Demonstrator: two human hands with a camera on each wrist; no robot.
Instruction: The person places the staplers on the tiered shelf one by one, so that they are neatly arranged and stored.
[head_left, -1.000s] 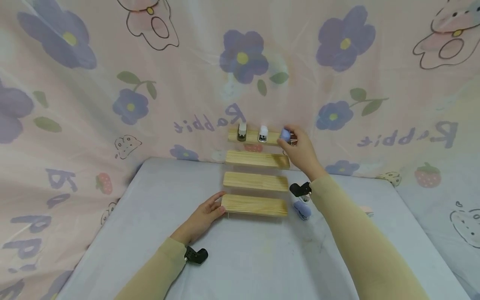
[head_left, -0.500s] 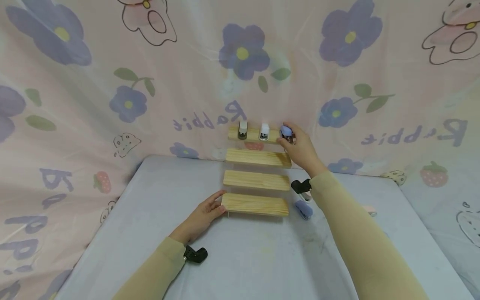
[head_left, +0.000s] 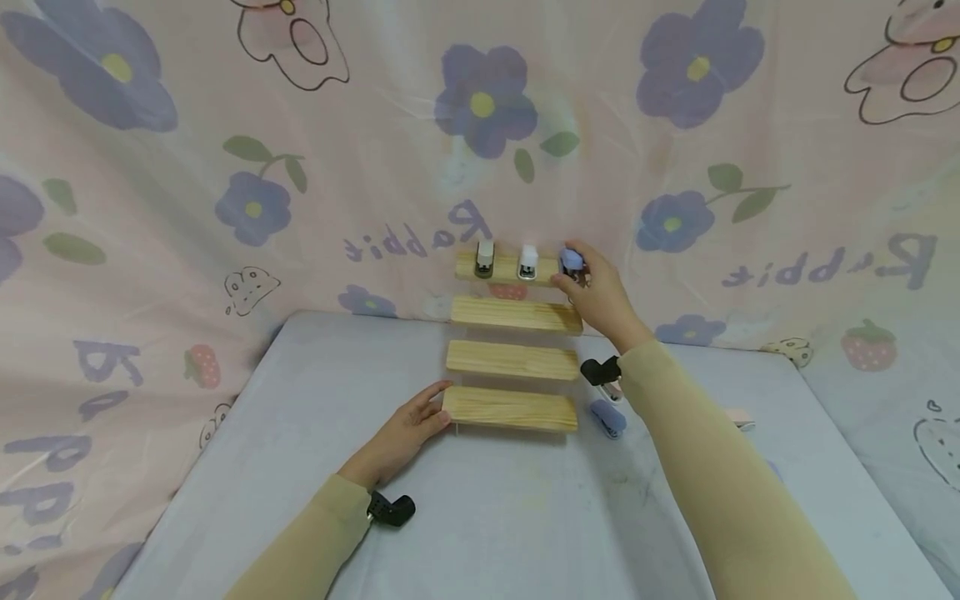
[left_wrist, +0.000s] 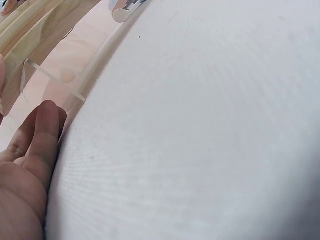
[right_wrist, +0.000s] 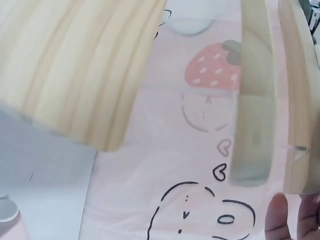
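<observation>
A display rack with stepped wooden boards stands on the table. On its top board (head_left: pixel 506 271), in the head view, a grey-and-dark mini stapler (head_left: pixel 484 259) sits left and a white mini stapler (head_left: pixel 528 262) mid-board. My right hand (head_left: pixel 603 300) holds a blue mini stapler (head_left: pixel 572 260) at the board's right end, fingers behind and thumb in front. Whether its base rests on the wood is hard to tell. My left hand (head_left: pixel 401 437) grips the left end of the lowest board (head_left: pixel 510 409) between thumb and forefinger. Its other fingers (left_wrist: pixel 46 130) are bent below, beside a clear support.
Right of the rack lies another blue mini stapler (head_left: pixel 608 419), with a pale stapler (head_left: pixel 612 392) behind it, partly hidden by the wrist camera. A pinkish stapler (head_left: pixel 740 418) lies farther right, partly behind the sleeve. A patterned curtain (head_left: pixel 390 167) hangs behind the table.
The blue stapler in my right hand has straightened slightly, and more of its front shows. The left hand keeps its place on the lowest board. The head view has shifted a little.
</observation>
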